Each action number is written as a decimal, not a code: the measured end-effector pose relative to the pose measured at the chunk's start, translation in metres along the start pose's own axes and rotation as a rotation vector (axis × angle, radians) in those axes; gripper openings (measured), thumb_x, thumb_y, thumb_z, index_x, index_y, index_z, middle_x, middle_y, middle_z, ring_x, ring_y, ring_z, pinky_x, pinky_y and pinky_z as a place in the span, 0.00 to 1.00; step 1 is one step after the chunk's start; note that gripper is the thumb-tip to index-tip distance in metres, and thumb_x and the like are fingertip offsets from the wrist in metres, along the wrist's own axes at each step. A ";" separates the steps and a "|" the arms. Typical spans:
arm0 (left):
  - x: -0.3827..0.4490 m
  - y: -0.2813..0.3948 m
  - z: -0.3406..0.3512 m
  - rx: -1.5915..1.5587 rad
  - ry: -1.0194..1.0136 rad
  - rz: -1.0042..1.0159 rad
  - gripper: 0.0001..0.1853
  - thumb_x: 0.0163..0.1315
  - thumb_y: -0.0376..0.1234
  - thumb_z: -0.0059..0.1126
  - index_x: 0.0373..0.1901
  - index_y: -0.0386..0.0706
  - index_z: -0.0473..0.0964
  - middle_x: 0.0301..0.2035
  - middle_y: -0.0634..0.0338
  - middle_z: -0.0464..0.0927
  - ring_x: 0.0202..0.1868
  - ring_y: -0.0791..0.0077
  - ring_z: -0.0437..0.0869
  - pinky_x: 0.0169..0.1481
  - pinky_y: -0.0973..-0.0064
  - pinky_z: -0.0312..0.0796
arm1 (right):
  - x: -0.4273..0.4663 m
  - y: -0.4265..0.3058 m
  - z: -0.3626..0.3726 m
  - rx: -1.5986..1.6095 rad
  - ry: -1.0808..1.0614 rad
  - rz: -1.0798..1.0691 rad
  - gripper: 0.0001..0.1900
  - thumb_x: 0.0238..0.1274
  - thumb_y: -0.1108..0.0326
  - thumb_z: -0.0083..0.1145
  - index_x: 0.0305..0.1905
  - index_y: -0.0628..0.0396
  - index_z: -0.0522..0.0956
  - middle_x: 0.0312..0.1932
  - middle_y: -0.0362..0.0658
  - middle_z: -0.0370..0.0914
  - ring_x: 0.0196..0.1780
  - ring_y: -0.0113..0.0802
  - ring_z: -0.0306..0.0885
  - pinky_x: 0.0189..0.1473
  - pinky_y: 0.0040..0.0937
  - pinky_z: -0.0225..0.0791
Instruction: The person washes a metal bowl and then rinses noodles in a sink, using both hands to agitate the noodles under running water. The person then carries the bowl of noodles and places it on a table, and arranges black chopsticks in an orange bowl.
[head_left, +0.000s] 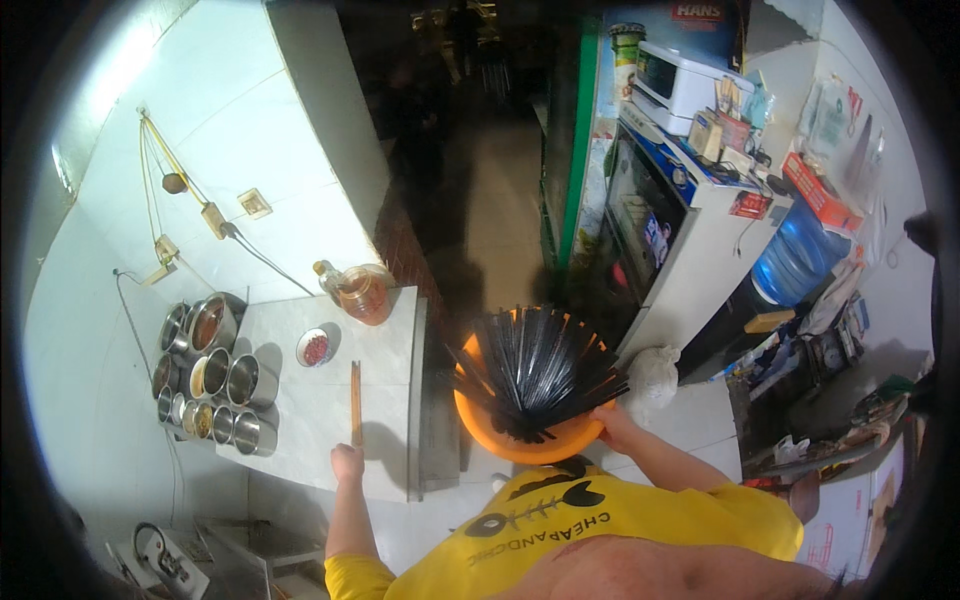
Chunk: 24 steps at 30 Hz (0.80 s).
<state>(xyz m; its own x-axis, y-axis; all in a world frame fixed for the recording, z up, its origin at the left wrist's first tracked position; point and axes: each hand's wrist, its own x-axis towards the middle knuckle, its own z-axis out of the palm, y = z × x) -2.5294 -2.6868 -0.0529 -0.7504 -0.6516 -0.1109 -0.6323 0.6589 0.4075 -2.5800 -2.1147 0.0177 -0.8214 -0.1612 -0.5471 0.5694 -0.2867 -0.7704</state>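
My left hand (346, 461) is closed around the near end of a small bundle of wooden chopsticks (356, 405), which point away from me over the grey-white counter (315, 420). On the other side, my right hand (619, 429) grips the rim of an orange plastic basin (517, 452) held before my body. A large fan of black chopsticks (536, 367) stands in that basin, spread over its far rim. Past the wooden chopsticks sits a small white bowl (315, 347) with reddish contents.
Several metal containers (217, 373), some with food, line the counter's left end. A jar with reddish contents (364, 295) stands at the far edge. To the right are a white bag (654, 375), a glass-fronted cabinet (682, 255) and a blue water bottle (799, 251).
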 end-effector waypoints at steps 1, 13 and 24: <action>0.014 0.001 -0.002 0.110 0.007 0.002 0.18 0.50 0.40 0.61 0.32 0.32 0.80 0.32 0.42 0.82 0.38 0.51 0.85 0.47 0.61 0.76 | 0.004 -0.001 0.009 0.034 0.050 0.025 0.20 0.65 0.69 0.50 0.61 0.50 0.67 0.55 0.41 0.73 0.56 0.38 0.74 0.55 0.39 0.73; 0.076 0.013 0.021 0.320 -0.058 -0.100 0.30 0.47 0.53 0.65 0.40 0.36 0.78 0.47 0.44 0.75 0.50 0.49 0.76 0.58 0.59 0.70 | 0.097 -0.015 0.071 -0.094 -0.128 0.098 0.23 0.61 0.72 0.50 0.62 0.48 0.67 0.57 0.40 0.71 0.61 0.38 0.70 0.63 0.39 0.66; 0.046 0.017 0.029 -0.037 -0.015 -0.295 0.15 0.62 0.40 0.53 0.44 0.40 0.71 0.42 0.47 0.79 0.46 0.48 0.81 0.48 0.54 0.75 | 0.159 -0.019 0.142 -0.178 -0.247 0.167 0.14 0.61 0.72 0.51 0.52 0.55 0.73 0.48 0.40 0.75 0.52 0.34 0.75 0.54 0.32 0.69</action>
<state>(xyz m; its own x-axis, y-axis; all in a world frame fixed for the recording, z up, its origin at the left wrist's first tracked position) -2.5805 -2.6946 -0.0770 -0.5382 -0.8072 -0.2427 -0.8164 0.4276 0.3882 -2.7264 -2.2694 -0.0082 -0.6870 -0.4222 -0.5914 0.6755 -0.0711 -0.7339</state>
